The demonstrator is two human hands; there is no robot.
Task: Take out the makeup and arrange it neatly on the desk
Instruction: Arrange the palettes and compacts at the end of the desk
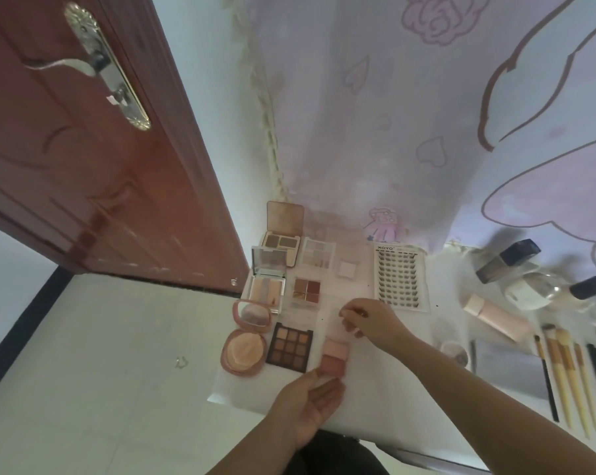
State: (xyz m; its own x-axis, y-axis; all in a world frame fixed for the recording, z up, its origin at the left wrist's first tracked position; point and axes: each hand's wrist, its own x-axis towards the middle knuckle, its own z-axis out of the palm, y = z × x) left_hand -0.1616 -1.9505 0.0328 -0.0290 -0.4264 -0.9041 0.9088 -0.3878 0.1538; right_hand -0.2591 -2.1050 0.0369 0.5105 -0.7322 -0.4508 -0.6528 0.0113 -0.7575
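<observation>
A small pink two-tone blush compact (335, 357) lies on the white desk (392, 392), its clear lid (337, 320) swung open away from me. My left hand (310, 402), palm up, holds the compact's near edge between thumb and fingers. My right hand (365, 320) pinches the far edge of the lid. To the left lie a brown nine-pan palette (289, 346), an open round powder compact (245, 351), a four-pan red-brown palette (307, 291) and other open palettes (269, 286) in rows.
A tray of false lashes (399, 279) lies behind my right hand. On the right are bottles (505, 260), a white jar (526, 291), a pink tube (495, 315) and several brushes (564, 371). A red-brown door (101, 166) stands left of the desk, over a white floor.
</observation>
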